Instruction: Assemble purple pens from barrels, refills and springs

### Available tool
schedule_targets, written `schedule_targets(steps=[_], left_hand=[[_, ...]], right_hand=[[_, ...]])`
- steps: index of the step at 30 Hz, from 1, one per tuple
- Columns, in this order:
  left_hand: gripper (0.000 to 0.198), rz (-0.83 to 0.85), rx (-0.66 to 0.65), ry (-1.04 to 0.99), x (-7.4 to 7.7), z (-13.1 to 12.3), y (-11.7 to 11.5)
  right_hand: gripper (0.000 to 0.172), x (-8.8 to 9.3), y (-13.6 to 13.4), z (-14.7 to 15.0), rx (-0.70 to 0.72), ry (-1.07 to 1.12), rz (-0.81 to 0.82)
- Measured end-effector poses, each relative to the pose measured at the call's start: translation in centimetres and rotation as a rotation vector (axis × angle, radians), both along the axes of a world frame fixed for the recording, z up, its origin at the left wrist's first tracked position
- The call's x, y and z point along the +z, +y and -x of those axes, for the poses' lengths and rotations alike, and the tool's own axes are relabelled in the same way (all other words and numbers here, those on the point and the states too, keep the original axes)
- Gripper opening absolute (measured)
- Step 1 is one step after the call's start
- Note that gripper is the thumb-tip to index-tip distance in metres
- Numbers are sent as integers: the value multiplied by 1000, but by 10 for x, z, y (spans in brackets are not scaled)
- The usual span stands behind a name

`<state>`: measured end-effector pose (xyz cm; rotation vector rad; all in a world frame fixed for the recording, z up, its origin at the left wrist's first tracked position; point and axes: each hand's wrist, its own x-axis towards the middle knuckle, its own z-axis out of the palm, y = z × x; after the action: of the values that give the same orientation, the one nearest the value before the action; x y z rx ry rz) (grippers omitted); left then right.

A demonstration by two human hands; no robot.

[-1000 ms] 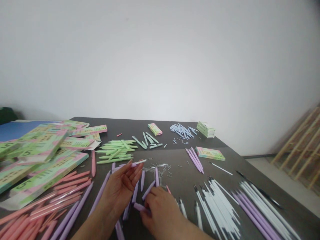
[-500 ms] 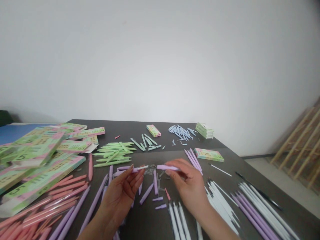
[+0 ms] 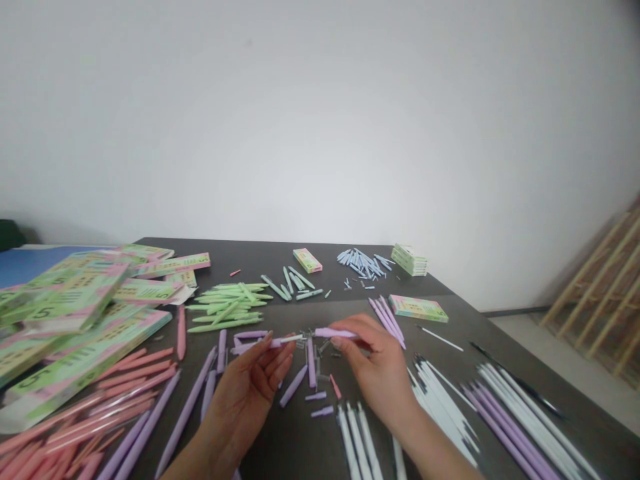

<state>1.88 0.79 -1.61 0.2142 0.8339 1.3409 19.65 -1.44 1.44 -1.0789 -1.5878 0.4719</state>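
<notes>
My left hand (image 3: 250,387) pinches a purple pen barrel (image 3: 255,345) with a white refill sticking out of its right end. My right hand (image 3: 375,363) pinches a short purple pen tip piece (image 3: 333,333) just to the right of that refill. The two parts are held end to end above the dark table (image 3: 350,293), a little apart. Below them lie small metal springs (image 3: 320,347) and loose purple pen parts (image 3: 300,383).
Green and pink boxes (image 3: 75,313) pile up at the left, with pink pens (image 3: 100,400) in front. Green pens (image 3: 227,303), blue pen parts (image 3: 363,263) and small boxes (image 3: 417,307) lie farther back. White refills (image 3: 435,407) and purple barrels (image 3: 510,427) cover the right.
My right hand lifted from the near table edge with a purple tip piece and brought it up beside the refill end held in my left hand. The left hand barely moved.
</notes>
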Motion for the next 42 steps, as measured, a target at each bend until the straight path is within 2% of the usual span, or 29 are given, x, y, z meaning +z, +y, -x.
schedule_targets(steps=[7,13,17,22,26,30,33,35,36,37,39,40,42], left_hand=[[16,-23,-37,-7,3,-4,-6],[11,-94,-120,-9,4,-12,-16],[11,-118,-119,1,2,-14,-16],[10,-146,-109,22,2,-13,-18],[8,-193,-149,29,6,-12,-20],[9,-159,-108,83,8,-14,-20],[11,-143,-54,114,8,-14,-17],[13,-144,-34,120,7,-13,-16],[13,-145,-31,121,7,-12,-16],[12,-148,-32,124,7,-12,-16],[10,-153,-33,131,8,-11,-15],[10,-156,-33,135,8,-11,-15],[9,-160,-28,147,7,-11,-15]], right_hand=[[16,-3,1,2,41,-2,-2],[19,-14,2,10,76,-55,-23],[21,-21,1,13,49,-65,-36],[15,-21,-1,14,49,-99,-44],[11,-20,-2,14,9,-124,68],[31,-20,1,14,38,-203,188],[15,-22,3,14,59,-95,232],[21,-24,5,13,79,-22,273],[17,-26,6,13,89,-12,298],[20,-27,7,13,99,-17,325],[42,-29,8,12,118,-43,374],[45,-30,8,12,126,-48,385],[33,-29,9,13,135,-26,366]])
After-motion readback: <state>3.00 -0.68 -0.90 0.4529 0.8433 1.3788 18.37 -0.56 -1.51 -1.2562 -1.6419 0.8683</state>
